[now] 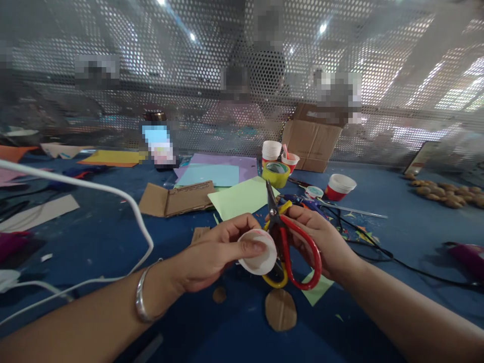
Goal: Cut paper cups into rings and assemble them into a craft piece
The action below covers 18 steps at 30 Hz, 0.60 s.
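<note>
My left hand is closed on a small white paper cup, its thumb inside the opening. The cup's mouth faces me and a little red shows at its upper rim. My right hand grips scissors with a large red handle, beside the cup. Their dark blades point up and away. Yellow curved parts show behind and below; I cannot tell whether they belong to the same scissors. A cardboard disc and a smaller brown disc lie on the blue table below my hands.
Beyond my hands are green paper, folded cardboard, yellow-green tape and stacked cups. Red-and-white cups stand to the right. A white cable arcs at left; a black cable crosses at right. Perforated metal sheeting rises behind.
</note>
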Tool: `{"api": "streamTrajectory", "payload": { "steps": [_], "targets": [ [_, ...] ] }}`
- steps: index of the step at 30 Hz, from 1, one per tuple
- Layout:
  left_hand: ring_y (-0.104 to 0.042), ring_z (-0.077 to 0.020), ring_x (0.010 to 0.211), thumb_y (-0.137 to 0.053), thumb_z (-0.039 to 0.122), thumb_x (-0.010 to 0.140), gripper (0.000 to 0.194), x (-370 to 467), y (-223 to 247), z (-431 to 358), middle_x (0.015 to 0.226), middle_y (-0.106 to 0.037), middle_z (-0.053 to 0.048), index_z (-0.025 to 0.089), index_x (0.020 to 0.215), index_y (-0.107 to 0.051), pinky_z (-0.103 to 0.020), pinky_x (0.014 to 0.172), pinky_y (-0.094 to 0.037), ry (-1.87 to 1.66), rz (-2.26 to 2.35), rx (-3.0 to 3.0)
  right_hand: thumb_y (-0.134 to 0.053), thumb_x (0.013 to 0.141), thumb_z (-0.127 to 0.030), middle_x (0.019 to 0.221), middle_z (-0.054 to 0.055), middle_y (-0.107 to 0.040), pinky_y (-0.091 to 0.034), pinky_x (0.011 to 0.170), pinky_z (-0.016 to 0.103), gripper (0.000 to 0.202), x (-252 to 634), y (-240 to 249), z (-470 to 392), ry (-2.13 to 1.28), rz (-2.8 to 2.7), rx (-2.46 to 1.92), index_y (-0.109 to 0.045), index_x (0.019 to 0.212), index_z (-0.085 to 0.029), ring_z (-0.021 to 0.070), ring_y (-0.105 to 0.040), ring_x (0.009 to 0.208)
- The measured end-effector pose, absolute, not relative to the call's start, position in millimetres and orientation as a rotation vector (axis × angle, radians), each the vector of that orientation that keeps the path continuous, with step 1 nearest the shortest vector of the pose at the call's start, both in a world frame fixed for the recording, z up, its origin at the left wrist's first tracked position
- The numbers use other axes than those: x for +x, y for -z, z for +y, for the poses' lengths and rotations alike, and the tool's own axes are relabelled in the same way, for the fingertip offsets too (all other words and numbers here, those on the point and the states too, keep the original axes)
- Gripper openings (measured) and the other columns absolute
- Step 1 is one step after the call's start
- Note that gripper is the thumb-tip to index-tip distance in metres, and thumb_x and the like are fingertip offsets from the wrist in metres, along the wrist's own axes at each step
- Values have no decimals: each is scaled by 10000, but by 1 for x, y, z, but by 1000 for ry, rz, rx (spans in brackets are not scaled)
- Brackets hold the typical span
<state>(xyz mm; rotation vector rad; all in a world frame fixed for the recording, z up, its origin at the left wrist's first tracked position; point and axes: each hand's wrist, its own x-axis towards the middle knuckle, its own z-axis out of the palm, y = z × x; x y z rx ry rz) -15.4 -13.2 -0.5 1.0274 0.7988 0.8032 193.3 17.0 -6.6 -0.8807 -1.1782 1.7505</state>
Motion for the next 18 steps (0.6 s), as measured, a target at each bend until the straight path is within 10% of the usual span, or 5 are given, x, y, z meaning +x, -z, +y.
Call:
{"api": "streamTrajectory", "payload": {
  "steps": [11,18],
  "targets": [
    [-519,-114,646,-761,419,925,251,-21,-6,-22,747,-628,29,202,902,-636,-226,583,-407,-713,805,1344,-898,738,-457,734,20,-737,-478,435,244,430,191,11,18,-1952,-1122,-915,-761,1029,-171,116,-561,454],
    [-498,-138,677,-773,443,910,285,-18,-10,-24,724,-573,26,201,842,-639,-264,638,-414,-780,788,1465,-959,702,-419,792,27,-747,-507,583,219,408,193,12,17,-1956,-1126,-846,-769,949,-156,110,-621,589]
  ]
}}
